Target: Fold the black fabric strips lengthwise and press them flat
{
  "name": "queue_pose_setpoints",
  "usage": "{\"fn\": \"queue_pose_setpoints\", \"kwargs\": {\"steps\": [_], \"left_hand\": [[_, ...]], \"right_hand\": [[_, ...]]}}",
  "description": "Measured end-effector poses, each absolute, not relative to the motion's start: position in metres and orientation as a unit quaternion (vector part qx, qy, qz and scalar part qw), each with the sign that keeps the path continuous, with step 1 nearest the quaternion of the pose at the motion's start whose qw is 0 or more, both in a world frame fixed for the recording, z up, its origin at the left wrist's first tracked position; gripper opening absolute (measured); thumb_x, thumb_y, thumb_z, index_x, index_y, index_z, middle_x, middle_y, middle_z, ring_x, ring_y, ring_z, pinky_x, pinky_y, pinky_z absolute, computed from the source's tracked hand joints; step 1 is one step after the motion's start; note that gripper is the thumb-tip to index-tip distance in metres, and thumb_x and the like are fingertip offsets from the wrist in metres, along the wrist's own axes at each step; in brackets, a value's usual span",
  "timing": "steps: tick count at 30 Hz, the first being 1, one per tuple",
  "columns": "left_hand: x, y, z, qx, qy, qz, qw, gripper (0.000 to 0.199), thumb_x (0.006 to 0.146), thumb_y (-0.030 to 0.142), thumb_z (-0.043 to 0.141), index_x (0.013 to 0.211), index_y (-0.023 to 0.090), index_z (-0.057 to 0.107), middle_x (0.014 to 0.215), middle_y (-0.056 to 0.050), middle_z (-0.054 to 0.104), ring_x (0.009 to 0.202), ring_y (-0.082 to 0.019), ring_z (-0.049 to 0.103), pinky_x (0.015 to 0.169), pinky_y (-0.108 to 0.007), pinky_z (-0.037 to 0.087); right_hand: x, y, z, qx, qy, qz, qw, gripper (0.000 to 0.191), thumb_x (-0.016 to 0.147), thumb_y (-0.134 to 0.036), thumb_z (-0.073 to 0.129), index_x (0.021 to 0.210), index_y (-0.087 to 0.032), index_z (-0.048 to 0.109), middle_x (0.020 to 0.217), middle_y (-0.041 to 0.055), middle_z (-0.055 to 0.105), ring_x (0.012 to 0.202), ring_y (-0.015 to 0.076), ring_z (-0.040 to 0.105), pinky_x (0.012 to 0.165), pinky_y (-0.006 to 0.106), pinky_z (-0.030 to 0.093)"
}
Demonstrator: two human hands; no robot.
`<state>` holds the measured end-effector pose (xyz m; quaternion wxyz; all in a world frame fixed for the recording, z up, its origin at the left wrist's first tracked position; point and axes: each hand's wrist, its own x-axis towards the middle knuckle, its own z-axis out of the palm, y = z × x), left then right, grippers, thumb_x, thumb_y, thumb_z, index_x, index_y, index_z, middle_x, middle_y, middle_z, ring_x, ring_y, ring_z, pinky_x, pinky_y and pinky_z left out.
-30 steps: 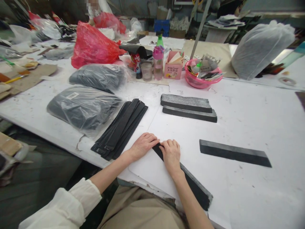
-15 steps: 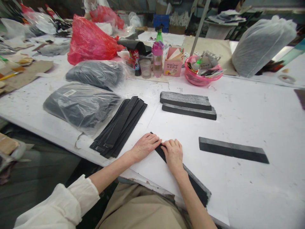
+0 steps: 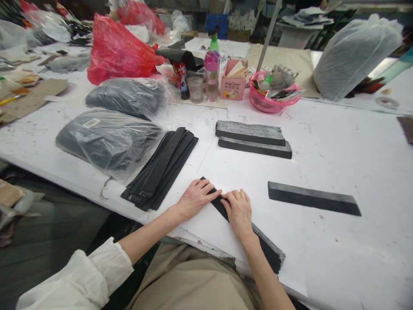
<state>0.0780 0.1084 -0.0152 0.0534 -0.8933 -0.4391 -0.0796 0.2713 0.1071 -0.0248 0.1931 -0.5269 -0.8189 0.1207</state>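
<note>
A long black strip (image 3: 270, 253) of flat material lies aslant on the white table in front of me, with a greyish edge along its lower right part. My left hand (image 3: 197, 197) rests across its upper end, fingers stretched out over the strip and pressing on it. Close beside it, my right hand (image 3: 238, 211) is closed, thumb and fingers pinching the strip's edge; the forearm covers part of the strip. The fingertips of both hands nearly meet. Left of them lies a fanned pile of black strips (image 3: 161, 168).
Two stacks of grey-edged strips (image 3: 250, 132) lie beyond my hands, and another black strip (image 3: 312, 199) sits to the right. Plastic-wrapped dark bundles (image 3: 109, 137), a red plastic bag (image 3: 119, 51), a pink basket (image 3: 272, 101) and a pink-lidded bottle (image 3: 212, 77) stand farther back.
My left index finger now reaches out straighter along the strip. My right hand has shifted slightly to the right. The strip lies much the same; the whole view has tilted a little.
</note>
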Motion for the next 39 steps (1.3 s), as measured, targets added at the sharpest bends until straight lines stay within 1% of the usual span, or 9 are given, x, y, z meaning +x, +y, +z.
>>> {"fn": "queue_pose_setpoints", "kwargs": {"steps": [4, 8, 10, 13, 19, 26, 29, 35, 39], "left_hand": [[0.076, 0.109, -0.013, -0.898, -0.428, -0.085, 0.061, 0.033, 0.092, 0.022, 0.051, 0.125, 0.027, 0.051, 0.107, -0.005, 0.059, 0.110, -0.022, 0.048, 0.089, -0.038, 0.039], [0.073, 0.116, -0.011, -0.906, -0.408, -0.091, 0.063, 0.030, 0.092, 0.019, 0.049, 0.122, 0.022, 0.053, 0.113, -0.007, 0.057, 0.116, -0.022, 0.046, 0.096, -0.038, 0.037], [0.073, 0.119, -0.012, -0.912, -0.397, -0.089, 0.048, 0.028, 0.093, 0.019, 0.049, 0.121, 0.019, 0.053, 0.114, -0.008, 0.057, 0.114, -0.021, 0.047, 0.097, -0.037, 0.037], [0.075, 0.120, -0.014, -0.914, -0.397, -0.081, 0.023, 0.028, 0.093, 0.020, 0.047, 0.121, 0.016, 0.053, 0.108, -0.007, 0.059, 0.109, -0.020, 0.049, 0.095, -0.035, 0.038], [0.078, 0.117, -0.011, -0.910, -0.408, -0.075, 0.023, 0.037, 0.091, 0.022, 0.052, 0.128, 0.025, 0.049, 0.108, -0.006, 0.059, 0.110, -0.021, 0.049, 0.092, -0.038, 0.039], [0.084, 0.111, -0.013, -0.915, -0.395, -0.076, 0.034, 0.032, 0.093, 0.018, 0.047, 0.125, 0.017, 0.049, 0.116, -0.009, 0.056, 0.116, -0.021, 0.047, 0.098, -0.038, 0.038], [0.087, 0.109, -0.014, -0.915, -0.398, -0.070, 0.016, 0.032, 0.093, 0.017, 0.045, 0.126, 0.016, 0.048, 0.113, -0.008, 0.057, 0.114, -0.021, 0.048, 0.097, -0.037, 0.038], [0.090, 0.105, -0.010, -0.914, -0.402, -0.058, 0.017, 0.038, 0.092, 0.018, 0.048, 0.130, 0.022, 0.045, 0.110, -0.006, 0.058, 0.113, -0.022, 0.048, 0.094, -0.038, 0.038], [0.091, 0.102, -0.011, -0.916, -0.398, -0.048, 0.024, 0.038, 0.093, 0.020, 0.048, 0.131, 0.023, 0.045, 0.111, -0.007, 0.057, 0.114, -0.023, 0.047, 0.094, -0.039, 0.038]], "right_hand": [[0.269, 0.106, -0.025, -0.534, -0.815, 0.113, 0.192, 0.004, 0.088, -0.021, 0.057, 0.090, -0.022, 0.060, 0.086, 0.0029, 0.059, 0.090, 0.0205, 0.051, 0.104, 0.042, 0.029], [0.260, 0.111, -0.025, -0.534, -0.816, 0.098, 0.199, 0.005, 0.089, -0.020, 0.056, 0.088, -0.022, 0.061, 0.084, 0.0031, 0.058, 0.088, 0.0211, 0.050, 0.101, 0.042, 0.032], [0.257, 0.114, -0.025, -0.538, -0.814, 0.094, 0.196, 0.005, 0.088, -0.021, 0.056, 0.086, -0.022, 0.061, 0.084, 0.0034, 0.058, 0.088, 0.0214, 0.050, 0.099, 0.041, 0.034], [0.257, 0.115, -0.025, -0.540, -0.814, 0.099, 0.188, 0.004, 0.088, -0.023, 0.057, 0.088, -0.022, 0.061, 0.085, 0.0036, 0.058, 0.089, 0.0217, 0.050, 0.099, 0.041, 0.034], [0.271, 0.110, -0.023, -0.524, -0.823, 0.110, 0.189, 0.005, 0.089, -0.022, 0.055, 0.088, -0.023, 0.060, 0.085, 0.0023, 0.058, 0.088, 0.0203, 0.052, 0.103, 0.043, 0.031], [0.273, 0.109, -0.022, -0.525, -0.823, 0.110, 0.188, 0.006, 0.090, -0.022, 0.054, 0.086, -0.023, 0.060, 0.083, 0.0020, 0.058, 0.087, 0.0200, 0.052, 0.104, 0.043, 0.031], [0.274, 0.107, -0.022, -0.524, -0.823, 0.118, 0.187, 0.006, 0.090, -0.023, 0.055, 0.086, -0.023, 0.059, 0.084, 0.0019, 0.058, 0.088, 0.0200, 0.051, 0.105, 0.043, 0.030], [0.286, 0.099, -0.021, -0.527, -0.817, 0.136, 0.191, 0.010, 0.092, -0.024, 0.051, 0.090, -0.023, 0.060, 0.085, 0.0030, 0.059, 0.088, 0.0209, 0.053, 0.104, 0.046, 0.031], [0.291, 0.094, -0.021, -0.530, -0.815, 0.135, 0.189, 0.008, 0.091, -0.024, 0.052, 0.090, -0.022, 0.061, 0.085, 0.0027, 0.059, 0.088, 0.0206, 0.053, 0.105, 0.046, 0.031]]}}
